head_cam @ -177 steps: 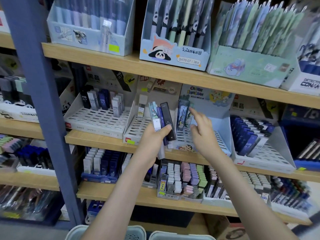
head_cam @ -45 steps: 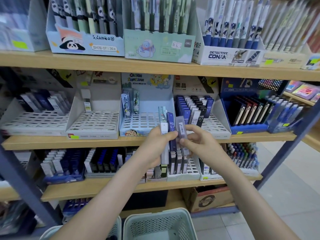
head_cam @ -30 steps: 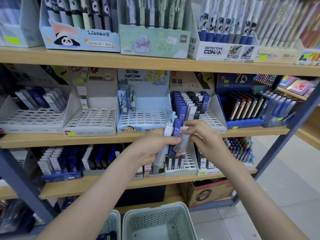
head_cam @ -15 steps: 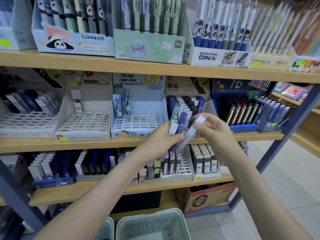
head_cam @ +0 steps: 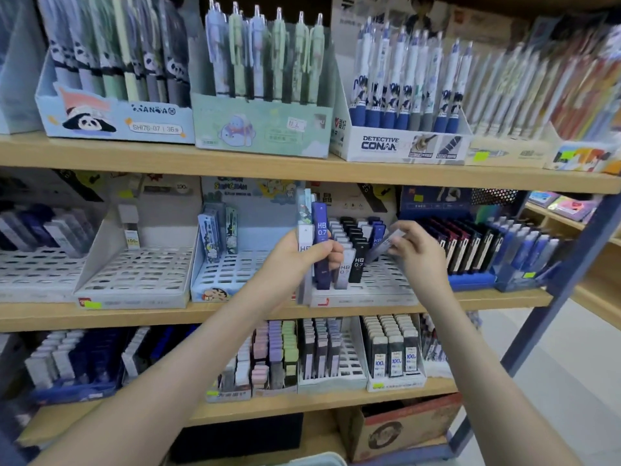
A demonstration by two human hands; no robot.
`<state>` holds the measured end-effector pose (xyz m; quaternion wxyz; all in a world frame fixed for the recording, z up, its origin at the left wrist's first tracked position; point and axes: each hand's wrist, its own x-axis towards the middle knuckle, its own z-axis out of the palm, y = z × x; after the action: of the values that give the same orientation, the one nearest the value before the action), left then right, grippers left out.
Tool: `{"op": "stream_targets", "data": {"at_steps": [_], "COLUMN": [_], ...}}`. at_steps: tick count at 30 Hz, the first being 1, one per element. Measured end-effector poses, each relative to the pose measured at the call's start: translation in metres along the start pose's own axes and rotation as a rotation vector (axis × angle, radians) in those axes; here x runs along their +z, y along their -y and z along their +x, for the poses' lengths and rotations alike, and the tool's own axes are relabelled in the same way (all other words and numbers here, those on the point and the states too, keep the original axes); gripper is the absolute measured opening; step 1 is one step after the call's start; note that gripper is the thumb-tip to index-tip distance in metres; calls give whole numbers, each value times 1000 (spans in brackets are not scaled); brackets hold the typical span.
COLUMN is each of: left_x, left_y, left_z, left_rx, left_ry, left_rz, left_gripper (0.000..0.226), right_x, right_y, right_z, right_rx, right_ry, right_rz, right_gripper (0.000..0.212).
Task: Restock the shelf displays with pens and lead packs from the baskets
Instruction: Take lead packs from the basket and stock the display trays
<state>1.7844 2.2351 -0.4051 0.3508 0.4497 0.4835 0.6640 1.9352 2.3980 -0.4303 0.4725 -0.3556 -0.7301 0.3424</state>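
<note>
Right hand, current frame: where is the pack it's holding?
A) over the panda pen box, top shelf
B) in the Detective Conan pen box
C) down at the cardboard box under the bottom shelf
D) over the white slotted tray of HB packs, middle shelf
D: the right hand pinches a single pale lead pack just above the white slotted tray that holds the black and blue HB packs on the middle shelf.

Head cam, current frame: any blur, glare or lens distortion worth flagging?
Head view: lighting even, no hard glare; HB 0.7 reads clearly on the dark blue pack in the left hand; the pale pack pinched by the right hand is motion-smeared; far-left trays and far-right pens are soft; wide-angle lens tilts the blue upright.
</note>
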Motion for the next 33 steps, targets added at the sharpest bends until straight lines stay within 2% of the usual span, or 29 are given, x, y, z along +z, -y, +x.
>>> {"op": "stream_targets", "data": {"at_steps": [7,12,15,22,28,33], "left_x": [2,3,-1,-10,-6,-3], "left_y": [13,14,15,18,21,20], "left_z": [8,9,10,13,12,9], "left_rx": [-20,-14,5,22,2,-11], "left_ry": [-12,-47,-56,-79,-78,-61], "left_rz": [-3,-55,-29,11,-26,-58], "left_gripper": [13,9,9,11,9,10], "right_x": [7,10,17,27,22,25], "right_y": [-9,-6,-8,-26,-29,-20], "right_z": [10,18,22,23,28,35], "right_rx": [3,-112,-207,-488,-482,-467], "right_ry": [82,167,251,59,88,132], "right_rz": [-37,-141,-315,-585,-648,-792], "right_gripper": [22,26,31,44,44,44]}}
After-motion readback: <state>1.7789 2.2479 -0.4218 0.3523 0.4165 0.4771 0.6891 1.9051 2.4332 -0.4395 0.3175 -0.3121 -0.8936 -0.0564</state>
